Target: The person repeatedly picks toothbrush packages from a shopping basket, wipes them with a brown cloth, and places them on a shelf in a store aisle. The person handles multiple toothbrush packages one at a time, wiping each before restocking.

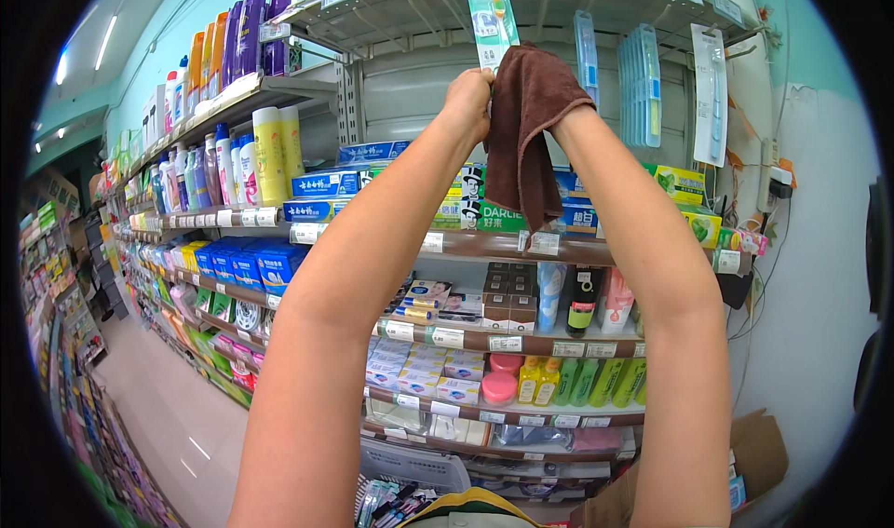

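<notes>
Both my arms reach up to the top of a store shelf. My left hand grips the lower end of a packaged toothbrush with a green and white card, which stands upright by a metal hook. A dark brown cloth drapes over my right hand, hiding its fingers, and hangs down beside the pack. To the right, blue toothbrush packs hang in a row, with a single blue pack nearer the cloth. A white-backed toothbrush pack hangs farther right.
Toothpaste boxes line the shelf below the hooks. Shampoo bottles stand at left. Lower shelves hold soap boxes and tubes. A grey basket with packs sits at the bottom, an open cardboard box at lower right. Cables hang on the right wall.
</notes>
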Available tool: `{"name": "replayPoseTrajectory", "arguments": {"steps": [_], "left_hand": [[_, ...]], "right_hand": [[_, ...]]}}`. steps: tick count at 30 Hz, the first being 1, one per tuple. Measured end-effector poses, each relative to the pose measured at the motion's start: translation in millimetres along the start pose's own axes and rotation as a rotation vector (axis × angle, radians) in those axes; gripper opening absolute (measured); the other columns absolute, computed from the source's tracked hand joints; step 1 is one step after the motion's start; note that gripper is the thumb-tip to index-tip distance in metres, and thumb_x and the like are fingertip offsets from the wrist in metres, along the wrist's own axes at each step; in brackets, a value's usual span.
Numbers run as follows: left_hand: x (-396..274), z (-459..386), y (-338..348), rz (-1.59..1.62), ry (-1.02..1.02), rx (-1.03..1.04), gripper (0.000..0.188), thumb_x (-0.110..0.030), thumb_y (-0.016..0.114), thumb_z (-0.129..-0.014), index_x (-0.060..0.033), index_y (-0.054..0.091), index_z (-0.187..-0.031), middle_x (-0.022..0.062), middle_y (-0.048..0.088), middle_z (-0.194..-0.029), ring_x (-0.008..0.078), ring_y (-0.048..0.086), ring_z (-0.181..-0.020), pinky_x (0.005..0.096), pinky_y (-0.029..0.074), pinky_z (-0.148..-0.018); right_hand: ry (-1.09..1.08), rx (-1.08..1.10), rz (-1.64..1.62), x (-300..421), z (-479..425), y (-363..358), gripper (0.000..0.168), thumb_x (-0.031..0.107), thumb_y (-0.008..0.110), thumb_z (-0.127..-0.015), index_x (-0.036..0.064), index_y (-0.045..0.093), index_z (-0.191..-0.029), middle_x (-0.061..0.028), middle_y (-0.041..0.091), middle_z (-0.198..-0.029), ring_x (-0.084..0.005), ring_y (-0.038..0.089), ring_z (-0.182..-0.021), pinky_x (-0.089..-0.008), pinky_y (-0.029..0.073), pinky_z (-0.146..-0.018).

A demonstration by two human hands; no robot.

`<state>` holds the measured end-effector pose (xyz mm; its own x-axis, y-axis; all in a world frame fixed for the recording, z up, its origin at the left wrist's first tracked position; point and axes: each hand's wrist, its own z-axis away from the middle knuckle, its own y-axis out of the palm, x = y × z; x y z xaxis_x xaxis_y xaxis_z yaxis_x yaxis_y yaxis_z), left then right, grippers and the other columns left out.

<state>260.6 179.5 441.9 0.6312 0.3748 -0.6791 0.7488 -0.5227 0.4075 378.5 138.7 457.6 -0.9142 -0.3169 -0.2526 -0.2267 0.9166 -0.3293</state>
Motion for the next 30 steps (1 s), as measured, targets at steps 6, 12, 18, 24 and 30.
{"name": "replayPoseTrajectory", "arguments": {"steps": [6,12,18,24,30], "left_hand": [[-20,-5,-1,0.021,-0.021,0.097,0.016,-0.003,0.044,-0.085,0.0025,0.051,-0.098,0.0104,0.057,-0.093,0.0212,0.06,-0.081,0.0342,0.054,-0.076],[-33,34,17,-0.136,0.191,-0.101,0.03,-0.016,0.048,-0.085,-0.0017,0.05,-0.112,0.0143,0.055,-0.107,0.0217,0.054,-0.095,0.0346,0.045,-0.083],[-38,104,-18,-0.132,0.325,0.04,0.046,-0.042,0.05,-0.088,-0.0045,0.051,-0.116,0.0124,0.057,-0.108,0.0206,0.056,-0.096,0.0314,0.045,-0.082],[-27,240,-73,0.264,-0.15,0.146,0.057,-0.053,0.039,-0.09,-0.0039,0.05,-0.116,0.0118,0.058,-0.107,0.0223,0.057,-0.098,0.0362,0.045,-0.089],[64,391,-199,0.366,-0.39,-0.175,0.057,-0.047,0.031,-0.095,-0.0004,0.043,-0.125,0.0146,0.052,-0.121,0.0278,0.051,-0.111,0.0426,0.038,-0.097]], "right_hand": [[-0.055,0.008,0.091,19,-1,-32,0.017,0.019,0.065,-0.067,0.007,0.069,-0.078,-0.0155,0.066,-0.084,-0.0292,0.064,-0.077,-0.0339,0.051,-0.067],[0.042,0.07,0.084,51,8,-61,0.018,0.019,0.064,-0.071,0.007,0.068,-0.084,-0.0143,0.066,-0.088,-0.0278,0.063,-0.081,-0.0327,0.051,-0.069],[-0.325,-0.158,-0.111,116,53,-38,0.026,0.016,0.051,-0.08,0.005,0.06,-0.102,-0.0142,0.061,-0.099,-0.0278,0.056,-0.093,-0.0357,0.042,-0.086],[-0.488,0.094,-0.275,201,190,-40,0.042,0.018,0.049,-0.081,-0.004,0.047,-0.116,-0.0208,0.05,-0.114,-0.0321,0.045,-0.108,-0.0368,0.033,-0.097],[-0.179,0.38,-1.031,307,329,14,0.037,0.015,0.048,-0.085,-0.004,0.043,-0.115,-0.019,0.048,-0.108,-0.0264,0.043,-0.11,-0.0356,0.033,-0.096]]}}
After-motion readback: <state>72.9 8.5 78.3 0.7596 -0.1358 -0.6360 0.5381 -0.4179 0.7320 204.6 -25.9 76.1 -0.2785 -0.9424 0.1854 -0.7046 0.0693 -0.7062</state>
